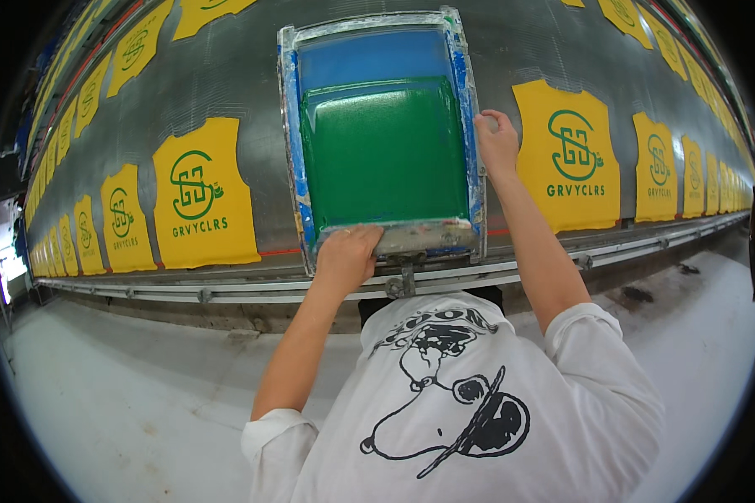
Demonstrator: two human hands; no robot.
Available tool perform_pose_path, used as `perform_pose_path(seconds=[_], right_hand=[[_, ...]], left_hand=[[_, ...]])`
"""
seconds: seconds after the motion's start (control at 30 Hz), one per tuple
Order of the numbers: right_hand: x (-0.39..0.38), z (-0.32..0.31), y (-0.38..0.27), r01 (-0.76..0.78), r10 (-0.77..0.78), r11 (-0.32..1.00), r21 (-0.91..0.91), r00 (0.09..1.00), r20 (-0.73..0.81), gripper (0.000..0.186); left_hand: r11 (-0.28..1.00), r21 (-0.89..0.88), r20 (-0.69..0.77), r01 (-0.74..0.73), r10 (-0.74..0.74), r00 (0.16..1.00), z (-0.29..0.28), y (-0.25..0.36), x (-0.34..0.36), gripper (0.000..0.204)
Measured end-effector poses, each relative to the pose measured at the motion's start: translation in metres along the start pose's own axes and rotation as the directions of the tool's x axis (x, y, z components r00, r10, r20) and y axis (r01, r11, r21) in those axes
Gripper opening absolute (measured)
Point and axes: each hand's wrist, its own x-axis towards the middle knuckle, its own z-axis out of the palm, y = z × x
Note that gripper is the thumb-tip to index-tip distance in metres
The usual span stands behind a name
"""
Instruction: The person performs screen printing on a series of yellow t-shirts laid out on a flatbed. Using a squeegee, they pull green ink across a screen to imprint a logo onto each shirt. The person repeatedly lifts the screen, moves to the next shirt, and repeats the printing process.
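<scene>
A screen-printing frame (290,126) with ink-smeared blue and white rails lies on the long grey printing table. Wet green ink (386,155) covers most of its mesh, and a bare blue strip shows at the far end. At the near end, my left hand (350,256) is closed over the left part of an ink-stained bar (424,237) that crosses the frame. My right hand (497,142) is up at the right rail, its fingers curled against the outer edge. The fingertips there are partly hidden.
Yellow shirt panels (205,197) with green prints lie in rows on both sides; one panel (569,159) sits close right of my right hand. A metal rail (201,295) runs along the table's near edge. The pale floor (143,394) lies below.
</scene>
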Motion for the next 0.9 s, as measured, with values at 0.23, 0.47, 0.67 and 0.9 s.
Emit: perform_pose_path(seconds=[0.23, 0.47, 0.67, 0.9], right_hand=[[-0.007, 0.013, -0.013, -0.024, 0.031, 0.983, -0.184, 0.999, 0.04, 0.036], [-0.009, 0.013, -0.021, -0.083, 0.106, 0.97, -0.229, 0.99, 0.09, 0.04], [-0.03, -0.024, -0.098, 0.035, -0.052, 0.988, -0.15, 0.992, -0.112, 0.059], [-0.157, -0.115, -0.31, -0.405, -0.663, 0.264, 0.875, 0.583, 0.47, 0.107]], left_hand=[[0.999, 0.04, -0.059, -0.012, 0.014, 0.998, -0.048, -0.077, 0.121, 0.024], [0.991, 0.135, 0.106, 0.001, -0.015, 0.994, -0.077, -0.147, 0.247, 0.024], [0.993, 0.114, 0.188, 0.02, -0.041, 0.981, -0.078, -0.153, 0.27, 0.031], [0.988, 0.151, 0.169, -0.012, -0.014, 0.986, -0.077, -0.164, 0.262, 0.033]])
